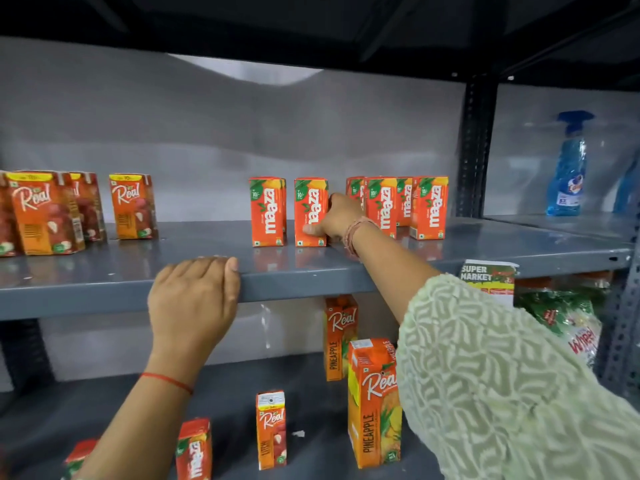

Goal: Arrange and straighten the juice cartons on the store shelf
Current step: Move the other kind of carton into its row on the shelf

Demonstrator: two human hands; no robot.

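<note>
right hand (pixel 341 216) – fingers grip Maaza carton (pixel 307 202) | left hand (pixel 194 296) – fingers hook shelf (pixel 207 242) edge

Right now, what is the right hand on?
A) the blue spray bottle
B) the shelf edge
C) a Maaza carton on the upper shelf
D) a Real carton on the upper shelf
C: the right hand grips a Maaza carton, thumb on its front, second from the left in that group. It is the left hand that holds the shelf edge.

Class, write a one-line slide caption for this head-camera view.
Right hand grips a Maaza carton on the grey shelf while the left hand holds its edge.
</note>
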